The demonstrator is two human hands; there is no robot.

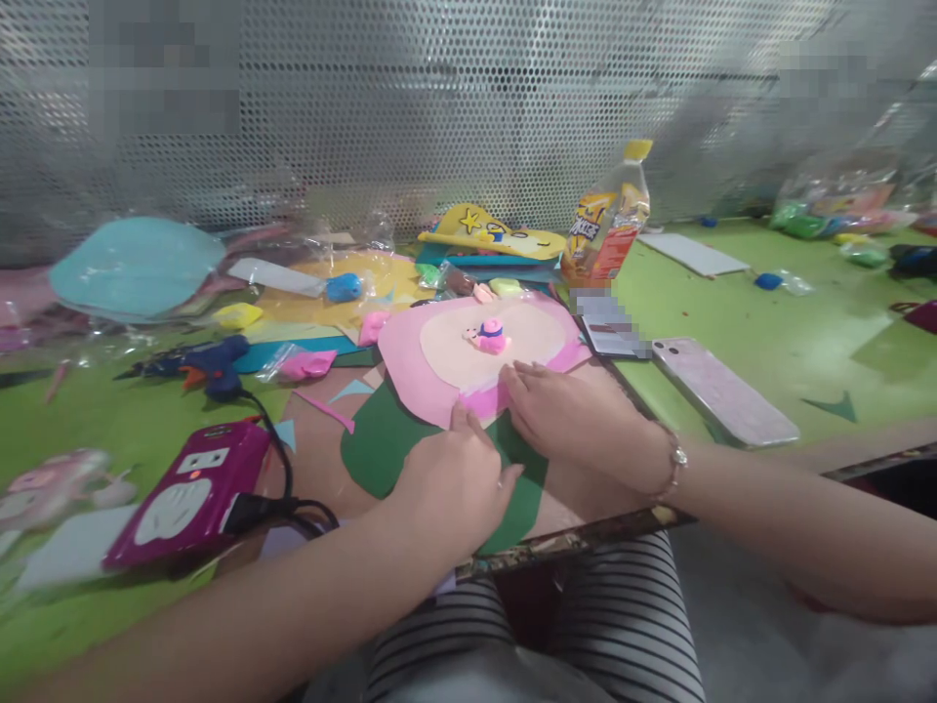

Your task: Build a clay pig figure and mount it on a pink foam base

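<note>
A pink paper shape (402, 356) with a cream oval (446, 337) on it lies over green paper (381, 439). On the cream part sits a small pink clay snail (492, 337) with a blue band. A brighter pink clay strip (483, 401) runs along the lower border of the oval. My left hand (458, 469) presses a fingertip at the strip's left end, thumb apart and other fingers partly bent. Flat against the strip's right part rest the outstretched fingers of my right hand (560, 420). Neither hand grasps anything.
To the left are a magenta power strip (194, 493), a glue gun (212, 363) and bagged pink clay (307, 364). A drink bottle (611, 220) stands behind, near a yellow paper piece (490, 234). On the right lies a phone (721, 391). Perforated metal (439, 117) closes the back.
</note>
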